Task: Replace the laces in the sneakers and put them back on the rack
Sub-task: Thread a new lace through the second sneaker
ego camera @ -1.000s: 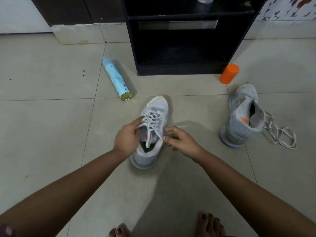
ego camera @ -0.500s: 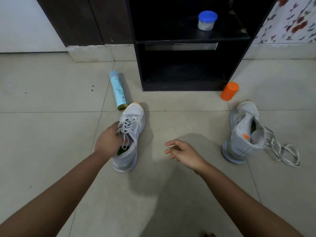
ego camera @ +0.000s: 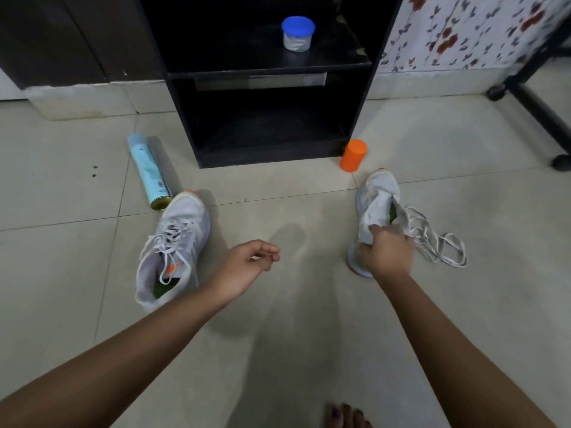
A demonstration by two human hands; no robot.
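Observation:
A grey-white laced sneaker (ego camera: 176, 242) stands on the floor tiles at the left, its toe pointing away from me. My left hand (ego camera: 244, 267) hovers just right of it, fingers loosely curled, holding nothing. At the right, a second grey sneaker (ego camera: 375, 199) with no lace threaded through it stands on the floor; my right hand (ego camera: 386, 251) grips its heel and tongue end. A loose white lace (ego camera: 438, 242) lies in a tangle on the floor right beside that sneaker. The black shoe rack (ego camera: 265, 88) stands open straight ahead.
A light blue spray can (ego camera: 150, 171) lies on the floor by the left sneaker's toe. An orange cap (ego camera: 353, 155) stands at the rack's right corner. A blue-lidded jar (ego camera: 297, 34) sits on the rack's shelf. A black wheeled stand (ego camera: 537, 97) is at far right.
My left hand has let go of the laced sneaker, which now stands further left. My right hand has moved right and taken hold of the unlaced sneaker.

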